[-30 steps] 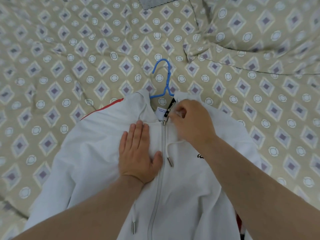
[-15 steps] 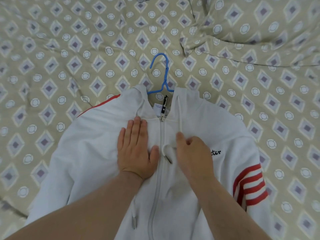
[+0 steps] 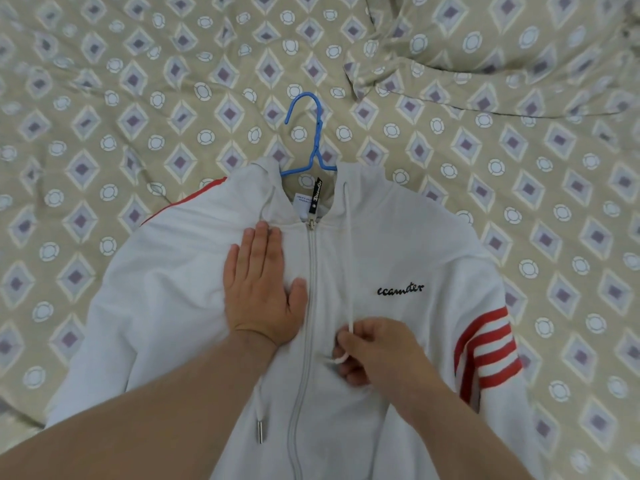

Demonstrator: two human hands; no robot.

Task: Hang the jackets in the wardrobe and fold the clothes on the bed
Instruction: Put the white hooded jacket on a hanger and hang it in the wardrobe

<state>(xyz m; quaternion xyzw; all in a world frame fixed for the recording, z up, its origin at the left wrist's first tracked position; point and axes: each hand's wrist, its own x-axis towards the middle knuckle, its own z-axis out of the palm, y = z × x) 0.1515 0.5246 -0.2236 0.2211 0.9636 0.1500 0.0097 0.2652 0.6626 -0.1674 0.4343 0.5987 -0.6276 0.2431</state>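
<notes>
Jacket (image 3: 398, 244): white, zipped, lying face up on the bed (image 3: 104, 98), collar at the far end. Zip (image 3: 311, 271) is closed up to the collar. Red stripes (image 3: 488, 344) cross the sleeve on the right; a red line runs along the shoulder on the left. Black script sits on the chest, right of the zip.

Hanger (image 3: 313, 133): blue, inside the jacket. Its hook and neck stick out past the collar and lie on the bed.

Left hand (image 3: 261, 289): released, palm down, fingers straight and together. It rests flat on the chest just left of the zip, fingertips near the collar.

Right hand (image 3: 377, 351): fingers curled, pinching the right cord (image 3: 349, 258) near its lower end. The cord runs straight from the collar down to this hand; its tip is hidden in the fingers.

Left cord hangs loose, with its metal tip (image 3: 259, 433) near the left forearm.

Pillow (image 3: 502, 46): far right, same pattern as the bed cover.
</notes>
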